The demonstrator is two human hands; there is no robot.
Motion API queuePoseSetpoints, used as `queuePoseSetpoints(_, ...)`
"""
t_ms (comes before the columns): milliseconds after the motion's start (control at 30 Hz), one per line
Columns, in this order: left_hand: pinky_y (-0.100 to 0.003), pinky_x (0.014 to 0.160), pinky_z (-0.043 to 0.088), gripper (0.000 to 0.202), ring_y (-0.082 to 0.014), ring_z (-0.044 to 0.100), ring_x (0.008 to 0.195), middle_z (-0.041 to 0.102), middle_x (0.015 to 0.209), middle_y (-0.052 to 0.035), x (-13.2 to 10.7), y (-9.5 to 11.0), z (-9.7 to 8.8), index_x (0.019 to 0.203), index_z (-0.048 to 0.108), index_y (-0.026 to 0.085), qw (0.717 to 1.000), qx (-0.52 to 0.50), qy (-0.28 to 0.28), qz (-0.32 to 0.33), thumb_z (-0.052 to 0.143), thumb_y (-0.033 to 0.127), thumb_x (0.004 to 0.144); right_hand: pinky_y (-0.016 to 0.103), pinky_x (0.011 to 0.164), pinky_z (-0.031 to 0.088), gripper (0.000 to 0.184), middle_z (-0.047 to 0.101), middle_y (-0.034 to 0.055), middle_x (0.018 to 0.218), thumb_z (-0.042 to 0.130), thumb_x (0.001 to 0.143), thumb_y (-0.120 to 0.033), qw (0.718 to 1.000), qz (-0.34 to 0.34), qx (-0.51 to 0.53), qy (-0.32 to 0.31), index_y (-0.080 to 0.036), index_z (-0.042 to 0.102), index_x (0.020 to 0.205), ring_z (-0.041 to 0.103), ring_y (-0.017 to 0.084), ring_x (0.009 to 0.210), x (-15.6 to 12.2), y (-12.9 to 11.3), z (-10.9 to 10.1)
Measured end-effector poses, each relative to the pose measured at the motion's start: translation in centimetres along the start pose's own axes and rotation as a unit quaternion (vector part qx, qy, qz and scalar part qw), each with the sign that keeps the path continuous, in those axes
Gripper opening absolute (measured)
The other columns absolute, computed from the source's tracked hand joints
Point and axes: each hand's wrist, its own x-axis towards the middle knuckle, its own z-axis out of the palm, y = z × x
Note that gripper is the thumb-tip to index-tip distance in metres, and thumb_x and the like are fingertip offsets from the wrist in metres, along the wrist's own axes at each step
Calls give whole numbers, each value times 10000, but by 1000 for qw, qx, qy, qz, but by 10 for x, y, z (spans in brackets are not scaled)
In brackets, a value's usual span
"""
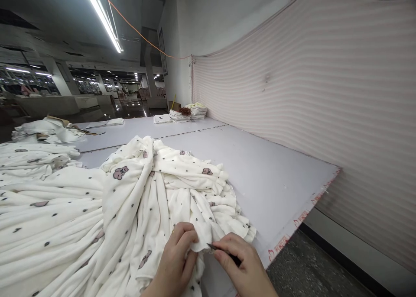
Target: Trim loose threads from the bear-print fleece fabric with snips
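Note:
A large bunched piece of white plush fabric (130, 219), printed with small dark spots and pinkish-brown bear figures, covers the near left of the table. My left hand (178, 258) pinches its edge near the bottom middle, fingers closed on the cloth. Just to the right, my right hand (242, 262) is closed around small dark thread snips (212, 246). Their pointed tip lies right at the fabric edge beside my left fingers; most of the handle is hidden in the palm. Whether the blades are apart cannot be made out.
The pale table (269, 167) ends at a taped edge on the right, with dark floor (302, 266) below. Folded cloth stacks (196, 111) stand at the far end. A heap of white scraps (48, 130) lies at the left. Striped sheeting (308, 72) hangs along the right side.

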Motion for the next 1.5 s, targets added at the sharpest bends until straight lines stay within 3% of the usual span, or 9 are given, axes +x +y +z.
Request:
queuePoseSetpoints(233, -313, 726, 462, 164, -206, 533, 869, 524, 958, -75, 1, 0, -1, 851, 468, 215, 1000, 0, 8, -10, 405, 73, 798, 257, 720, 510, 345, 660, 43, 971, 658, 745, -303, 997, 22, -22, 75, -275, 649, 1089, 639, 218, 882, -6, 7, 13)
queuePoseSetpoints(433, -240, 598, 404, 137, -157, 510, 668, 564, 746, 14, 18, 11, -10, 828, 554, 208, 951, -112, -152, -244, 475, 312, 869, 225, 633, 483, 124, 646, 30, 788, 505, 873, -311, 990, 47, -1, 134, -215, 584, 863, 633, 183, 753, 13, 13, 29)
queuePoseSetpoints(567, -252, 727, 428, 227, -174, 544, 785, 590, 779, 17, 26, 14, -16, 817, 594, 193, 925, -189, -147, -294, 480, 380, 878, 226, 668, 506, 200, 667, 64, 939, 537, 863, -373, 989, 4, 68, 132, -226, 605, 980, 647, 204, 869, 12, 11, 39)
queuePoseSetpoints(667, -262, 795, 432, 274, -183, 566, 842, 620, 810, 13, 25, 13, -19, 830, 611, 191, 914, -232, -166, -289, 470, 420, 887, 253, 771, 490, 175, 667, 58, 969, 583, 834, -320, 990, -53, 37, 124, -238, 644, 975, 627, 210, 911, 8, 12, 45)
queuePoseSetpoints(800, -251, 756, 427, 323, -171, 556, 808, 619, 833, 12, 18, 11, -22, 869, 619, 196, 915, -198, -218, -277, 449, 471, 888, 214, 591, 446, 196, 617, 1, 673, 531, 872, -354, 994, 3, 17, 110, -215, 602, 753, 591, 158, 642, 9, 15, 49)
queuePoseSetpoints(900, -239, 653, 407, 314, -140, 519, 675, 604, 877, 17, 15, 11, -21, 1048, 593, 226, 924, -139, -210, -287, 509, 458, 854, 206, 524, 399, 240, 579, -8, 645, 490, 887, -404, 992, 24, 26, 124, -209, 560, 767, 546, 147, 597, 12, 14, 51)
queuePoseSetpoints(1000, -256, 716, 424, 268, -177, 560, 773, 634, 857, -5, 18, 14, -18, 926, 637, 207, 929, -153, -193, -274, 491, 423, 867, 195, 494, 381, 270, 537, -23, 612, 487, 890, -434, 988, 49, 73, 125, -203, 548, 763, 512, 132, 568, 13, 12, 51)
queuePoseSetpoints(1200, -290, 842, 420, 254, -207, 574, 901, 649, 868, -5, 23, 15, -18, 856, 627, 203, 919, -223, -160, -284, 499, 422, 872, 259, 716, 492, 242, 680, 46, 842, 597, 820, -406, 991, 24, 104, 85, -215, 674, 947, 635, 200, 796, 4, 17, 35)
queuePoseSetpoints(1500, -270, 811, 430, 191, -200, 583, 903, 665, 885, 0, 25, 15, -12, 879, 646, 212, 919, -205, -189, -280, 499, 333, 863, 268, 706, 495, 196, 719, 49, 820, 628, 809, -350, 996, 32, 66, 56, -233, 749, 910, 655, 211, 786, 6, 15, 27)
